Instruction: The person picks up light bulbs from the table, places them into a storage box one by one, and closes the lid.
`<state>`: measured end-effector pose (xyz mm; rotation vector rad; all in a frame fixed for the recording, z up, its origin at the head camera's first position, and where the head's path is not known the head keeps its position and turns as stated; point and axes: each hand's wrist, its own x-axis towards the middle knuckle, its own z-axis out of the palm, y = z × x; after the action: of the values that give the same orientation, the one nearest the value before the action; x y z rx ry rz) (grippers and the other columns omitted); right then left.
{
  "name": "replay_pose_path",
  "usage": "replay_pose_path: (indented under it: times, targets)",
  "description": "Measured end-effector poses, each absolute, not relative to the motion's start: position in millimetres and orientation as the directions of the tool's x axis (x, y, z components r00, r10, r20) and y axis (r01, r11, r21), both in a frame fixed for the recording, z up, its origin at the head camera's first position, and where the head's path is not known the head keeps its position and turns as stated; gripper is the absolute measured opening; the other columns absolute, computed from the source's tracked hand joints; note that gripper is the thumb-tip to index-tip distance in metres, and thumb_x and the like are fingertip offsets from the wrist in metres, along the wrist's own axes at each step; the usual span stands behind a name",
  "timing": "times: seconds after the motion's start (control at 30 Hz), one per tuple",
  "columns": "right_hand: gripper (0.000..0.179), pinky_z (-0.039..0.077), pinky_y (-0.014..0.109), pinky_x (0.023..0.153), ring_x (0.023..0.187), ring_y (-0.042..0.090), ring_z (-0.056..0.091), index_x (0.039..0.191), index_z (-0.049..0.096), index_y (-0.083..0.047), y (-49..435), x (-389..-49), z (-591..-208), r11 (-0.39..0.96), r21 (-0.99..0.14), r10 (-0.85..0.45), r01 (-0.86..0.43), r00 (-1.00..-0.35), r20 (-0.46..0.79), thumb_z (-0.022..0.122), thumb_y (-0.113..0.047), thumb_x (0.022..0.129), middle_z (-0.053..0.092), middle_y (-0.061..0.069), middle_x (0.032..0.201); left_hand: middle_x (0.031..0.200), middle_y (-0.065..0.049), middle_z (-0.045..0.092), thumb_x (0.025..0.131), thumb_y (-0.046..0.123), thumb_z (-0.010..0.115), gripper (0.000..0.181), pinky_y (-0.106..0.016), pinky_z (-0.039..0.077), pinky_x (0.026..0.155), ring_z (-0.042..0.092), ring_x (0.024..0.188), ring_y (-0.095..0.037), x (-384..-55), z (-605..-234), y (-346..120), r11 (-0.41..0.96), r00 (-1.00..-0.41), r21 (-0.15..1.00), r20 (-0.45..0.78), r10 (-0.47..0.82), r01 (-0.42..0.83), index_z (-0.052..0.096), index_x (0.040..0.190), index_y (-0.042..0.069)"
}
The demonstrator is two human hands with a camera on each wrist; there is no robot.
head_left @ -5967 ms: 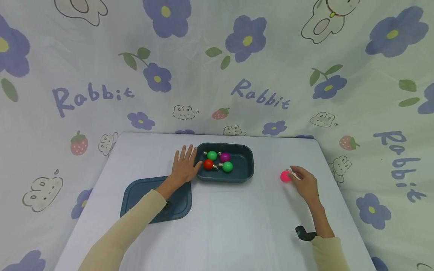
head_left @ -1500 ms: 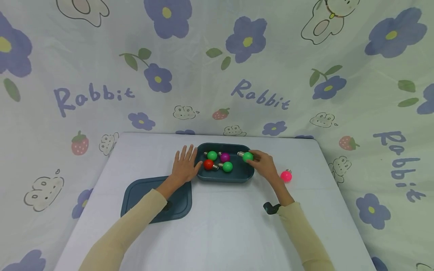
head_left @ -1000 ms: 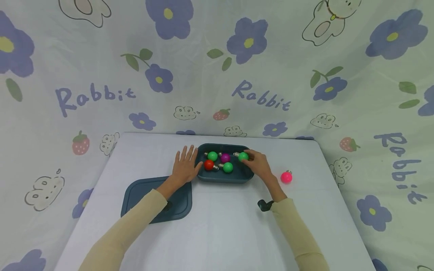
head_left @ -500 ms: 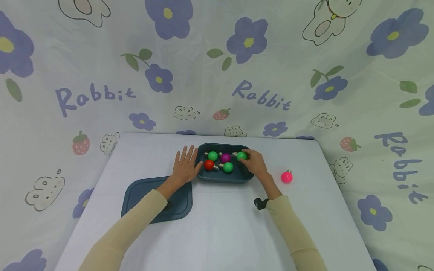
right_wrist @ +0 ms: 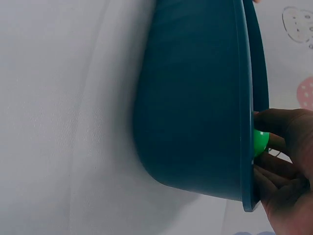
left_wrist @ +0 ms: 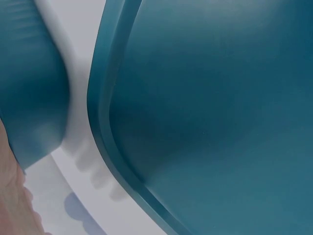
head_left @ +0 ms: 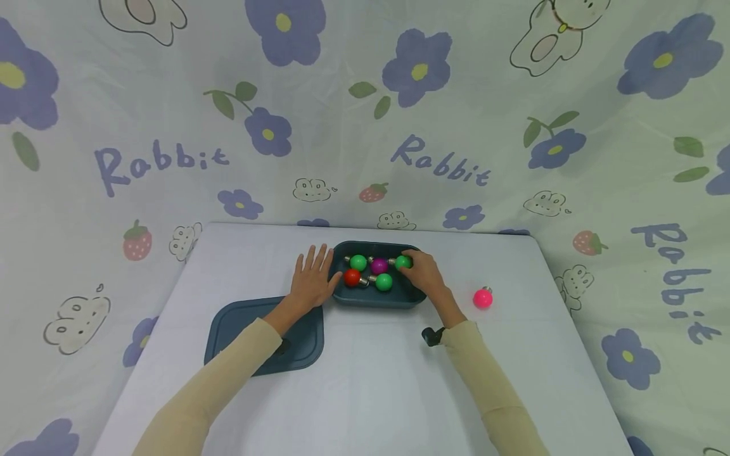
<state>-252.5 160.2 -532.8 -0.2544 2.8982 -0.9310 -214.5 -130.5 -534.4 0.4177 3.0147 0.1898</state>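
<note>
My right hand [head_left: 423, 271] reaches over the right end of a dark teal bin [head_left: 399, 297] and holds a round green light bulb [head_left: 402, 262] with its thumb and fingers. In the right wrist view those fingers dip behind the bin's rim, hiding part of the green bulb [right_wrist: 260, 142]. Several other small bulbs lie in the bin: a red bulb [head_left: 352, 277], a purple bulb [head_left: 379, 266] and two more green ones. With fingers spread and straight, my left hand [head_left: 310, 282] rests against the bin's left end. Outside, to the right, a pink bulb [head_left: 483, 297] lies on the table.
A flat dark teal lid [head_left: 302, 348] lies on the white table [head_left: 376, 386], partly under the left forearm; the left wrist view shows the lid's rim [left_wrist: 100, 112] close up. Behind the table hangs a flower-and-rabbit printed cloth [head_left: 336, 126].
The pink bulb has left my right hand and stays on the table. That hand now holds a green bulb, moved leftward into the bin. My left hand has stayed put.
</note>
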Motion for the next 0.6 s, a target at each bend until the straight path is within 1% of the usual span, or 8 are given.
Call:
replay_pose_path:
  times: [0.2, 0.43, 0.6]
  targets:
    - [0.044, 0.049, 0.043, 0.099, 0.116, 0.032, 0.061, 0.135, 0.06, 0.0, 156.5, -253.4, -532.8, 0.821, -0.557, -0.178, -0.124, -0.983, -0.043, 0.071, -0.017, 0.095, 0.062, 0.018, 0.132, 0.165, -0.018, 0.011, 0.107, 0.046, 0.034, 0.071, -0.057, 0.005, 0.118, 0.007, 0.15, -0.039, -214.0, -533.9, -130.3, 0.952, -0.957, 0.145, -0.068, 0.281, 0.269, 0.017, 0.159, 0.001]
    - [0.043, 0.05, 0.043, 0.098, 0.114, 0.032, 0.061, 0.133, 0.062, -0.001, 152.7, -253.6, -532.0, 0.841, -0.53, -0.165, -0.109, -0.985, -0.059, 0.072, -0.016, 0.095, 0.064, 0.017, 0.129, 0.165, -0.017, 0.009, 0.107, 0.047, 0.033, 0.071, -0.057, 0.004, 0.118, 0.004, 0.151, -0.038, -214.2, -533.8, -130.7, 0.955, -0.957, 0.133, -0.081, 0.277, 0.265, 0.015, 0.159, 0.002]
    - [0.041, 0.051, 0.043, 0.096, 0.111, 0.032, 0.063, 0.131, 0.063, -0.001, 150.9, -253.0, -532.3, 0.846, -0.521, -0.162, -0.114, -0.986, -0.047, 0.072, -0.016, 0.094, 0.065, 0.017, 0.127, 0.165, -0.018, 0.01, 0.107, 0.046, 0.034, 0.07, -0.057, 0.005, 0.118, 0.005, 0.15, -0.039, -215.1, -535.3, -131.0, 0.954, -0.958, 0.131, -0.072, 0.279, 0.268, 0.017, 0.159, 0.001]
